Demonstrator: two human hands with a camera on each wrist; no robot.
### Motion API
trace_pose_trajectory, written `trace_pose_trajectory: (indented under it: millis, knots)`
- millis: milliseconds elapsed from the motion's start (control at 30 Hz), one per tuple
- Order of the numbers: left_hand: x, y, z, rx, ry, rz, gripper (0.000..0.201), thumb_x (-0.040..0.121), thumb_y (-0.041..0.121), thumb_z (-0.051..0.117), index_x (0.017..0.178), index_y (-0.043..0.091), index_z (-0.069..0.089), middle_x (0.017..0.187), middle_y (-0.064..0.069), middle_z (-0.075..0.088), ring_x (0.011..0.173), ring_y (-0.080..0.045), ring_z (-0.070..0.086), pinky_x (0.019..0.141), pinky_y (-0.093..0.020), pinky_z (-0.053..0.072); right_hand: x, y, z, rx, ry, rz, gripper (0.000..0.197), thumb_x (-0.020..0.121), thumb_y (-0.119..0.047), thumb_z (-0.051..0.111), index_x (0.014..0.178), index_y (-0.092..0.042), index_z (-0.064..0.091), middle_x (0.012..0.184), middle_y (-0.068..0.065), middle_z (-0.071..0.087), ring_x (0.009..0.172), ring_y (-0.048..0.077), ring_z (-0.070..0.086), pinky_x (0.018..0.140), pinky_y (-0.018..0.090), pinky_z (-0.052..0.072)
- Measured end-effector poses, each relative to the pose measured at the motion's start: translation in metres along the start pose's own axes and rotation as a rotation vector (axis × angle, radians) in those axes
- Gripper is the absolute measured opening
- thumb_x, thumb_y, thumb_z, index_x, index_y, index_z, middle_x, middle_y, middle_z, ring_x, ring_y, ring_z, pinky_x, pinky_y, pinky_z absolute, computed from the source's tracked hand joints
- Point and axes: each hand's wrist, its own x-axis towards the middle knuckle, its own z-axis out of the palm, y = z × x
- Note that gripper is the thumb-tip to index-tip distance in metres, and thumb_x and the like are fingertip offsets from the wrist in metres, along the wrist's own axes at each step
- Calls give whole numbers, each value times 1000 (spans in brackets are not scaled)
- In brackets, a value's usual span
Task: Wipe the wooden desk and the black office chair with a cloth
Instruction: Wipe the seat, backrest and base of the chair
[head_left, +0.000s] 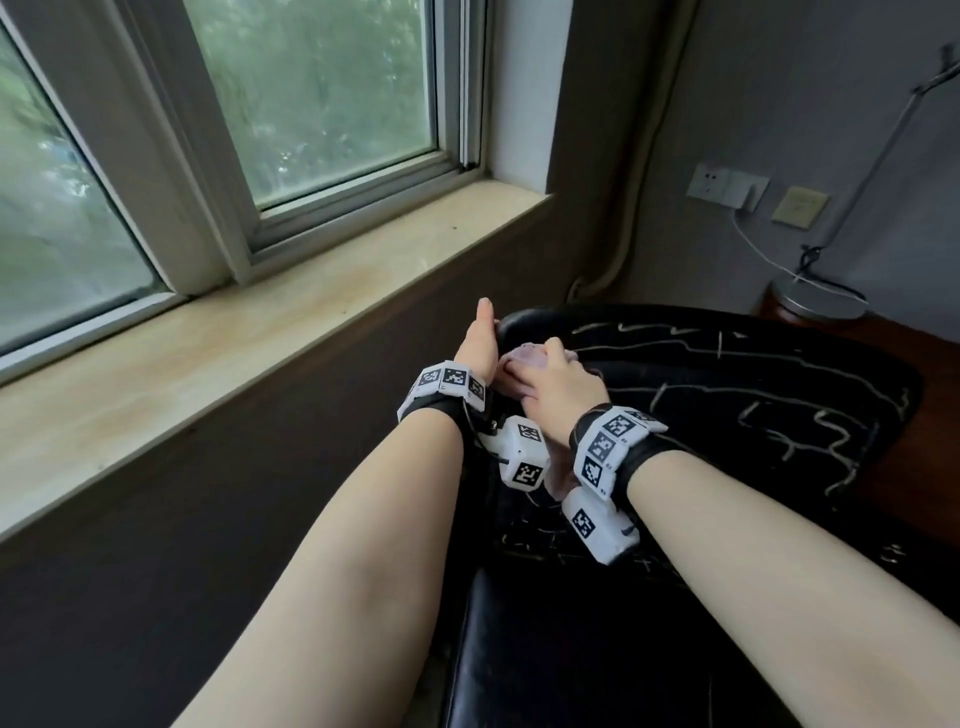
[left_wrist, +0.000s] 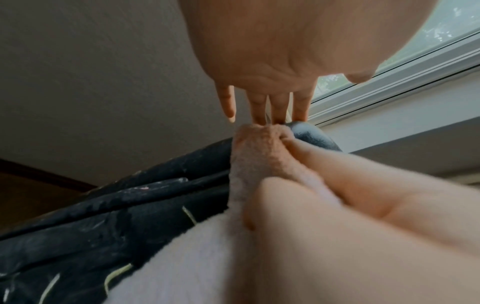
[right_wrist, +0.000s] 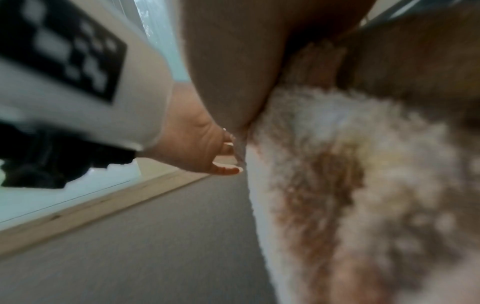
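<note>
On the chair (head_left: 727, 415) top, right hand (head_left: 550, 379) grips cloth (head_left: 519, 361) beside flat, straight-fingered left hand (head_left: 478, 348)

Blurred hand (left_wrist: 337, 185), apparently gripping cloth (left_wrist: 259, 156)

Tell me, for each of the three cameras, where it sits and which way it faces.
Head: worn on the head, looking forward and down past both forearms at the black chair, beside the window sill.
Left wrist: looks along the left hand, whose fingers touch the chair's top edge.
Right wrist: looks along the right hand, the frame filled with blurred cloth.
All three share the cloth.
</note>
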Motion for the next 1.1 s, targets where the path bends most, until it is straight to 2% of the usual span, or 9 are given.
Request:
trace_pose_trajectory:
  millis: [100,200,267,367,500,667,800,900,1100]
  knots:
    - [-5,-1,-2,67,-9,-8,68,97,58,16,127,11,56,120,-8,59,113,-25,53,106,-37,33,-7,-1,-21,32,-89,66,34,92,-29,40,123,-39,50,106,4,34,96,29,51,85,39,43]
    - [-10,1,-4,133,-1,-13,72,95,61,13,137,11,45,137,-8,49,126,-27,45,110,-37,26,-17,6,-39,-14,-204,119,33,93,-39,36,121,-45,55,115,7,41,102,31,53,92,38,43]
    - [-12,1,-6,200,32,12,62,98,55,21,136,10,42,137,-8,47,126,-27,43,103,-30,27,-22,11,-47,-14,-128,136,36,93,-33,37,125,-39,53,118,8,41,101,32,54,86,34,41]
    - [-8,-5,-7,284,115,38,52,96,54,36,126,12,48,129,-9,53,116,-28,51,91,-29,32,-25,15,-55,45,112,87,43,92,-23,43,132,-35,46,120,10,36,96,32,55,75,34,40]
    - [-7,-8,-7,483,117,19,52,94,55,34,140,30,38,140,-13,40,126,-33,42,107,-38,31,-12,10,-61,120,273,48,49,91,-22,47,138,-36,42,128,9,32,110,31,46,79,37,45]
    - [-3,-12,-13,528,115,-12,54,92,58,33,137,30,40,137,-12,44,123,-34,45,104,-42,35,0,3,-38,3,176,72,51,92,-18,46,139,-35,35,131,11,28,119,32,38,76,38,45]
    - [-6,-15,-16,475,149,-25,49,94,53,35,135,27,42,136,-13,43,122,-33,45,104,-41,34,-7,6,-16,-57,198,60,53,91,-18,48,139,-35,37,130,8,30,114,28,42,69,33,40]
    - [-8,-16,-19,481,158,-38,49,95,52,34,136,26,41,137,-13,42,123,-33,43,104,-41,32,-14,6,-2,-123,134,49,52,91,-19,47,139,-36,37,129,9,32,114,29,42,69,34,40]
    - [-16,-14,-26,490,139,-49,49,96,50,32,139,26,38,139,-13,40,125,-33,41,102,-40,29,-23,0,-7,12,57,147,40,90,-25,43,129,-34,48,118,9,36,103,32,52,75,35,39]
